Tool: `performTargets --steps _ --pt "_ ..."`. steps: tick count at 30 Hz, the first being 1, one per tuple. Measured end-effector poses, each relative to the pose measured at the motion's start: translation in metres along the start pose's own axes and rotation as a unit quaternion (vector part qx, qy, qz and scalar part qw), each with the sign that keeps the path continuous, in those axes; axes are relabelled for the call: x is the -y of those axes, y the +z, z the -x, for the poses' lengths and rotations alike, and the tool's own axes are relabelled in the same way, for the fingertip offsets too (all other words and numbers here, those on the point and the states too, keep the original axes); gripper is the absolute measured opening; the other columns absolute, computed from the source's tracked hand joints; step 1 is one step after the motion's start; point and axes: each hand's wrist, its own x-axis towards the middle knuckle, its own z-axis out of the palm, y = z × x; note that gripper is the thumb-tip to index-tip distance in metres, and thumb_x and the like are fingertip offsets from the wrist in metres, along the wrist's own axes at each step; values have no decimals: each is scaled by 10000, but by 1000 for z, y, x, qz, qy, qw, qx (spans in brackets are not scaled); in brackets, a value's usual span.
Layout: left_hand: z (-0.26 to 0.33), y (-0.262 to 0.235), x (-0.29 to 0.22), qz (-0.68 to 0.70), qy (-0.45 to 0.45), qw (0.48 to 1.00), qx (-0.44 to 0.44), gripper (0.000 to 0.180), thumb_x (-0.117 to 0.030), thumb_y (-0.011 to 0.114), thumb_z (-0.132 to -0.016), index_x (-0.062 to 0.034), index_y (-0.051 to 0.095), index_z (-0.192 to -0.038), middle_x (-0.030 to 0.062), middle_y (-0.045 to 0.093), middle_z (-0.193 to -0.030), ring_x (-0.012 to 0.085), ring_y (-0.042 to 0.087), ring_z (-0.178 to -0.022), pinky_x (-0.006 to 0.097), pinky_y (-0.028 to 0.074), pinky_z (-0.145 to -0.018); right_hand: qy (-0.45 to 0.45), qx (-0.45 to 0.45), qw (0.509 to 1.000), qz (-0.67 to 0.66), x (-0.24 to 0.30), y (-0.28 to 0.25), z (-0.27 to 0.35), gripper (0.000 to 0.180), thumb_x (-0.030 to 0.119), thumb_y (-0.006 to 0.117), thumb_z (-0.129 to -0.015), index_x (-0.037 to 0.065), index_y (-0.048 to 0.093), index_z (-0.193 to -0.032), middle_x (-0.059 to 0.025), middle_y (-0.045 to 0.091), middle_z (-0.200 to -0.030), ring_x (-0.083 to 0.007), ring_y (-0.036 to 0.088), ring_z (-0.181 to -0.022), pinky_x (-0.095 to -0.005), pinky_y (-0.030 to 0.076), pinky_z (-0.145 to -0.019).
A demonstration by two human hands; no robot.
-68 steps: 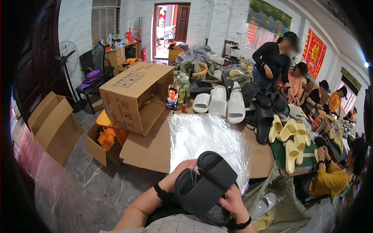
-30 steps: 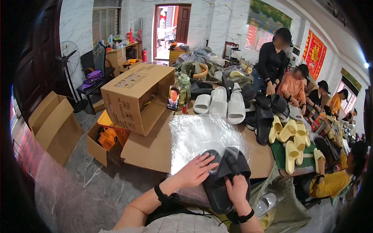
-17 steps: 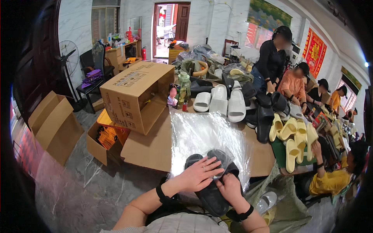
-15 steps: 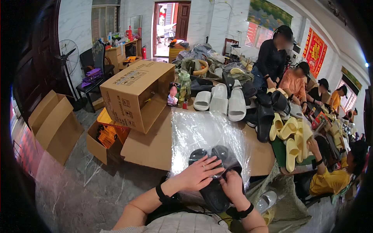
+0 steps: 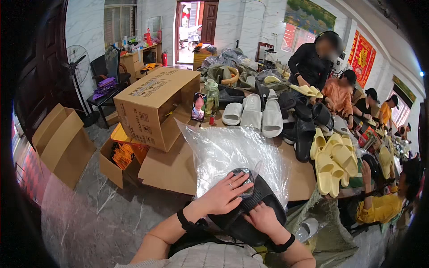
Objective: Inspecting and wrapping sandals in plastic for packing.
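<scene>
A pair of black slippers (image 5: 271, 202) lies at the table's near edge, close to my body. My left hand (image 5: 223, 193) rests on the upper left of the pair, its fingers stretched and apart over a shiny part that looks covered in clear plastic. At the lower middle, my right hand (image 5: 266, 217) is closed, with bent fingers gripping the strap area of a slipper; its fingertips are partly hidden. Beyond the slippers, clear plastic bags (image 5: 232, 149) lie spread on the cardboard-covered table, their upper left corner lifted.
An open carton (image 5: 154, 105) stands at the left. Behind the bags are a propped phone (image 5: 199, 107), a glass jar (image 5: 212, 97) and white slippers (image 5: 252, 114). Yellow slippers (image 5: 333, 158) are heaped at the right. Several people work along the table; a sack (image 5: 328, 232) hangs at its edge.
The black slippers have turned and shifted toward me under my hands. My right hand has moved slightly down and left. The bags' upper left corner has lifted. A co-worker has raised yellow slippers.
</scene>
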Motion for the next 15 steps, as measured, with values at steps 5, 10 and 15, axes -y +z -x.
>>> performTargets --steps 5,10,15 --pt "-1 -7 -6 40 16 999 2 582 -178 486 -943 -106 398 -1514 147 282 -1618 346 261 -1492 521 188 -1218 131 6 987 -94 -14 5 3 299 279 745 -838 29 604 -755 -162 608 -845 -371 618 -848 -438 524 -660" --pt "-2 -12 -4 34 8 999 5 616 -151 477 -922 -133 382 -1530 135 264 -1629 361 250 -1493 508 183 -1223 30 4 996 -86 3 -6 0 302 295 732 -853 23 625 -778 -161 621 -873 -366 617 -830 -447 528 -683" --pt "2 -4 -9 71 31 996 39 616 -158 478 -925 -142 381 -1533 130 266 -1630 354 243 -1498 506 179 -1225 30 117 989 -80 -10 -1 -1 313 330 719 -857 27 661 -804 -145 647 -912 -354 635 -902 -437 545 -728"
